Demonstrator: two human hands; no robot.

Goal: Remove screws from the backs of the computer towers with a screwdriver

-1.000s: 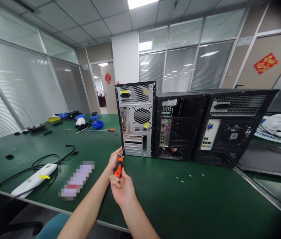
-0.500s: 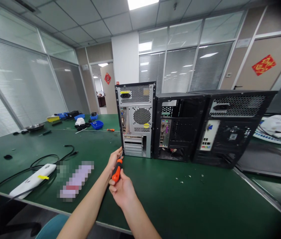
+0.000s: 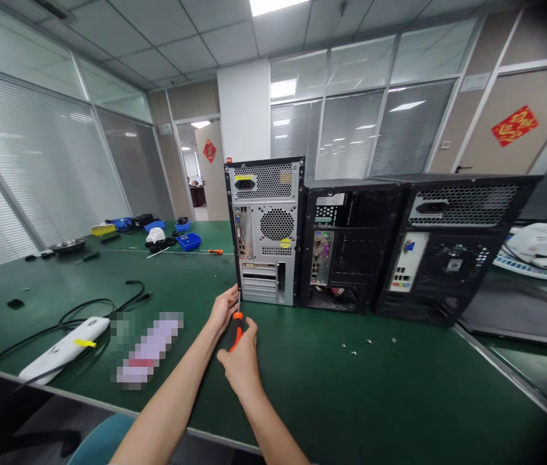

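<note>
My right hand (image 3: pixel 241 361) grips the orange-and-black handle of a screwdriver (image 3: pixel 237 323). Its thin shaft points up to the lower left corner of a computer tower (image 3: pixel 276 255) with a silver back panel. At that same corner, close beside the shaft, is my left hand (image 3: pixel 223 310), its fingers curled and drawn together. What its fingertips hold is hidden. The tower stands upright, with its back panel of ports, vents and slot covers facing me.
Two black computer cases, one middle (image 3: pixel 350 252) and one right (image 3: pixel 447 252), stand beside the tower. Small white scraps (image 3: pixel 354 352) lie before them. On the left are a white power strip (image 3: pixel 67 349) and black cable. Farther back are blue trays (image 3: pixel 188 241) and another screwdriver (image 3: pixel 216 252).
My right hand has shifted its grip on the handle, its fingers now farther up along the right side. The screwdriver stands more upright. My left hand stays at the tower's corner.
</note>
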